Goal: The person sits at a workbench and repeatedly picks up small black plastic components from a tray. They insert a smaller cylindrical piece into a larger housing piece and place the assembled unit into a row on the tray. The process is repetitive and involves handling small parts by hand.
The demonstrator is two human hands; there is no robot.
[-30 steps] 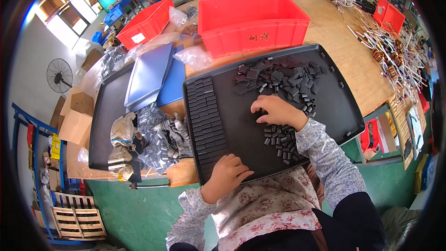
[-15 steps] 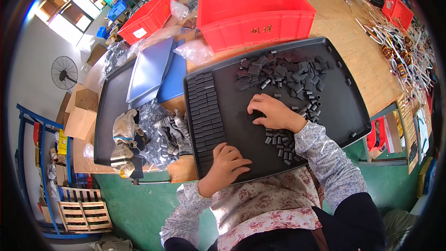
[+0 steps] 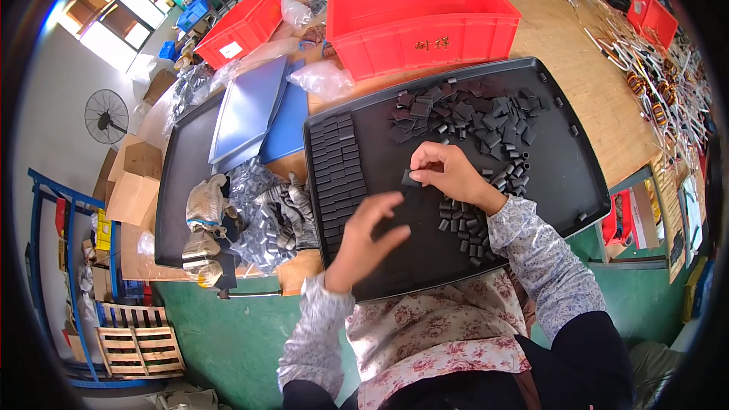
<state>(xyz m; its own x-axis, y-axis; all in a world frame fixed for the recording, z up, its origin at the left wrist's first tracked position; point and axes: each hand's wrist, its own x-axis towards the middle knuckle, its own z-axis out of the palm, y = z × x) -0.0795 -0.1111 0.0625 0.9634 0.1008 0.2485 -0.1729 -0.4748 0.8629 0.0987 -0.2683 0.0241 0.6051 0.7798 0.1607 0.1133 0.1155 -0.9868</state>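
Between thumb and forefinger my right hand [image 3: 456, 175] pinches a small flat black piece [image 3: 409, 179] above the middle of a large black tray [image 3: 562, 175]. My left hand [image 3: 366, 241] hovers over the tray's near left part, fingers apart and holding nothing. Beside it, neat rows of black pieces [image 3: 334, 163] lie packed along the tray's left side. A loose pile of flat black pieces [image 3: 497, 118] covers the far right part. Short black tubes [image 3: 459, 216] are scattered from below that pile toward the near edge, partly behind my right hand.
Beyond the tray stands a large red bin [image 3: 425, 49]; another red bin [image 3: 243, 26] is farther left. On a second black tray [image 3: 175, 205] lie blue sheets [image 3: 247, 118], worn gloves [image 3: 205, 209] and a plastic bag of grey parts [image 3: 258, 235]. Wired coils [image 3: 653, 91] heap at the right.
My right hand has lifted slightly and now shows a flat black piece in its pinch. My left hand has risen off the tray's near left area and moved up, fingers spreading.
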